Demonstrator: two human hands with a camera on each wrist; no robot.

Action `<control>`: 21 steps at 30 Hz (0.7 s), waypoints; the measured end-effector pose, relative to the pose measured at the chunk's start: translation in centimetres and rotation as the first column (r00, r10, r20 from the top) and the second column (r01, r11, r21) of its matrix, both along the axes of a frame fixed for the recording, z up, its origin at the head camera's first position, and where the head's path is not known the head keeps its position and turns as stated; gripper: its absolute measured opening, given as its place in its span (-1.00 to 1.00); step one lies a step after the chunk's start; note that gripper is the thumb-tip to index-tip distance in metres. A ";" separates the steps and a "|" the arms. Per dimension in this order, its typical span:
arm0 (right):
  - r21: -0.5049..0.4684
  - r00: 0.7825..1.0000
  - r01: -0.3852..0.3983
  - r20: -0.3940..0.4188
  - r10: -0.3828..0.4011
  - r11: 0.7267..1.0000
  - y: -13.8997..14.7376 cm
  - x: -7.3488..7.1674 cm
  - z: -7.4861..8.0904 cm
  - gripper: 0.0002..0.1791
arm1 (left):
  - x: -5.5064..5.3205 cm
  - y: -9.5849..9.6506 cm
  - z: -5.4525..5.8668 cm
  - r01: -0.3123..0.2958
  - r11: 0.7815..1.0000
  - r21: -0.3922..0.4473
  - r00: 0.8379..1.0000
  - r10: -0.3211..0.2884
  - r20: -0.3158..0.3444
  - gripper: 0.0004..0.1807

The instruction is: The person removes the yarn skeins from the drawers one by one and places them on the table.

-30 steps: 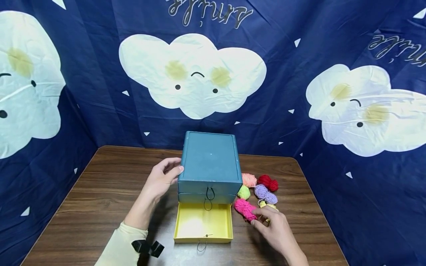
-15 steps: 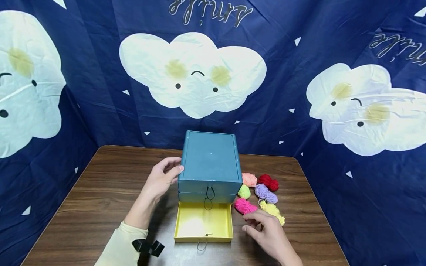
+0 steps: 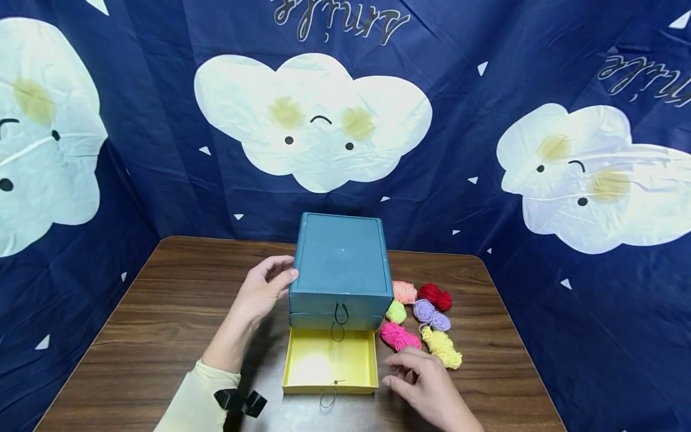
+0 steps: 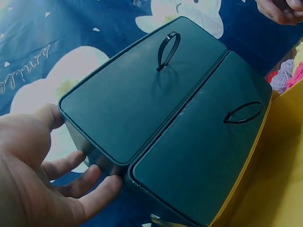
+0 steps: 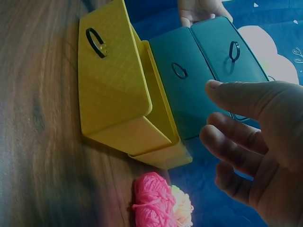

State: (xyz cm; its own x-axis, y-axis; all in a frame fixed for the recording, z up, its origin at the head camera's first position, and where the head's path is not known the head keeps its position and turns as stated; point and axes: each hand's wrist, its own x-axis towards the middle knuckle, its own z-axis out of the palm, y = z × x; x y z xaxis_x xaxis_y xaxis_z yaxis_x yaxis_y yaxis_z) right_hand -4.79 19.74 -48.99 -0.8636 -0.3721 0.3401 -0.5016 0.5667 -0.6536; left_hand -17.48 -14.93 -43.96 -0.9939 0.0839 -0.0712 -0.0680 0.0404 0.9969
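A teal drawer box [image 3: 341, 255] stands at the table's middle, black loop pulls on its two teal fronts. Below them a yellow drawer [image 3: 351, 359] is pulled out, nothing visible inside. My left hand [image 3: 263, 289] rests against the box's left side; in the left wrist view its fingertips [image 4: 111, 185] touch the lower side edge. Just right of the yellow drawer hovers my right hand [image 3: 423, 384], its fingers loosely bent and holding nothing. Beyond it lie a hot pink yarn skein [image 3: 399, 337] and a yellow yarn skein [image 3: 441, 347].
Purple [image 3: 432, 315], red [image 3: 435, 296], lime green [image 3: 396, 312] and peach yarn [image 3: 403, 292] lie close together along the box's right side. Wooden table [image 3: 162, 324] surface extends on both sides. A blue cloud-printed cloth [image 3: 453, 198] hangs behind and around.
My right hand has moved left and toward me, away from the yarn, uncovering the yellow skein and more of the pink one. The left hand has stayed against the box.
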 end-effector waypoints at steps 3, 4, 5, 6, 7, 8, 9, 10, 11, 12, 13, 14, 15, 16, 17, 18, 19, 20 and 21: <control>-0.005 0.999 -0.038 -0.018 0.037 0.999 -0.2 0.0 -0.1 -0.70 | 0.0 0.0 -0.1 0.000 1.000 0.003 1.000 0.000 0.001 -0.49; -0.004 0.999 -0.048 -0.022 0.048 0.999 -0.3 0.0 -0.1 -0.70 | 0.0 0.0 -0.1 -0.001 1.000 0.004 1.000 0.001 0.001 -0.50; -0.004 0.998 -0.057 -0.021 0.056 0.998 -0.3 0.0 -0.1 -0.70 | 0.0 0.0 0.0 -0.002 1.000 0.004 1.000 0.002 -0.001 -0.50; -0.003 0.998 -0.062 -0.018 0.062 0.998 -0.4 0.1 -0.1 -0.70 | 0.0 0.0 0.0 -0.003 1.000 0.003 1.000 0.003 -0.002 -0.50; -0.006 0.998 -0.070 -0.010 0.070 0.998 -0.5 0.1 -0.1 -0.70 | 0.0 0.0 0.0 -0.003 1.000 0.003 1.000 0.003 -0.004 -0.50; -0.006 0.997 -0.076 -0.003 0.076 0.997 -0.5 0.1 -0.1 -0.71 | 0.0 0.0 0.0 -0.006 1.000 0.001 1.000 0.006 -0.004 -0.50; -0.009 0.996 -0.085 0.004 0.085 0.996 -0.6 0.2 -0.1 -0.72 | 0.0 0.1 0.1 -0.006 1.000 0.000 1.000 0.006 -0.003 -0.50; -0.010 0.996 -0.093 0.010 0.093 0.996 -0.7 0.2 -0.1 -0.72 | 0.0 0.1 0.1 -0.007 1.000 -0.002 1.000 0.007 -0.002 -0.50; -0.013 0.995 -0.100 0.019 0.100 0.995 -0.7 0.3 0.0 -0.72 | 0.0 0.1 0.1 -0.007 1.000 -0.005 1.000 0.007 -0.001 -0.50; -0.016 0.994 -0.108 0.026 0.109 0.994 -0.8 0.3 0.0 -0.73 | 0.0 0.1 0.1 -0.008 1.000 -0.007 1.000 0.008 0.001 -0.50; -0.019 0.993 -0.118 0.029 0.118 0.993 -0.9 0.3 0.0 -0.74 | 0.0 0.1 0.1 -0.009 1.000 -0.008 1.000 0.009 0.003 -0.50; -0.019 0.992 -0.124 0.029 0.124 0.992 -0.9 0.3 0.0 -0.75 | 0.0 0.1 0.1 -0.010 1.000 -0.010 1.000 0.010 0.005 -0.51; -0.020 0.991 -0.129 0.032 0.130 0.991 -1.0 0.4 0.0 -0.75 | 0.0 0.1 0.1 -0.009 1.000 -0.010 1.000 0.009 0.006 -0.51; -0.020 0.991 -0.132 0.034 0.132 0.991 -1.1 0.4 0.0 -0.76 | 0.0 0.1 0.2 -0.009 1.000 -0.012 1.000 0.010 0.006 -0.51; -0.020 0.990 -0.134 0.037 0.135 0.991 -1.2 0.4 -0.1 -0.76 | 0.0 0.1 0.2 -0.010 1.000 -0.011 1.000 0.010 0.007 -0.51; -0.020 0.990 -0.136 0.043 0.137 0.990 -1.3 0.4 -0.1 -0.76 | 0.0 0.1 0.2 -0.011 1.000 -0.010 1.000 0.011 0.006 -0.51; -0.021 0.989 -0.141 0.048 0.142 0.990 -1.3 0.4 -0.2 -0.76 | 0.0 0.1 0.2 -0.009 1.000 -0.010 1.000 0.010 0.006 -0.51; -0.025 0.987 -0.146 0.058 0.147 0.989 -1.4 0.5 -0.2 -0.76 | 0.1 0.1 0.3 -0.008 1.000 -0.009 1.000 0.008 0.006 -0.51; -0.029 0.986 -0.151 0.065 0.153 0.988 -1.5 0.5 -0.3 -0.76 | 0.1 0.1 0.3 -0.007 1.000 -0.009 1.000 0.007 0.005 -0.50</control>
